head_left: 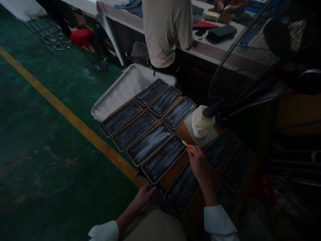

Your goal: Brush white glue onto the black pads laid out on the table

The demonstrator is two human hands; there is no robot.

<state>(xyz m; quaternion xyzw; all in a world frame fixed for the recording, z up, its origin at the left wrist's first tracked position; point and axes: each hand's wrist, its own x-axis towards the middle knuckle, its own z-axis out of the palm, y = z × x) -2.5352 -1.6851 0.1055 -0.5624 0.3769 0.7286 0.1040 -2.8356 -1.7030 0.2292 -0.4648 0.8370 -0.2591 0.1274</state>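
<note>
My right hand (197, 163) grips a small brush (190, 149) with a yellow handle. Its pale tip meets the upper right corner of a dark rectangular panel (164, 159) with rounded ends and a light border. White streaks run lengthwise over this panel and over the streaked panel (149, 144) beside it. Near the lower end of the nearest panels is my left hand (145, 194), its fingers curled; what they hold, if anything, is hidden. Several similar panels lie in rows on a brown board (173, 174). A cut-open white plastic jug (200, 122) stands behind my right hand.
A large fan (247, 57) stands at the right. Beyond the board lies a white plastic tray (117, 88). A person (167, 31) stands at a long worktable (215, 53). A red-topped stool (82, 37) and a yellow floor line (72, 117) are at the left.
</note>
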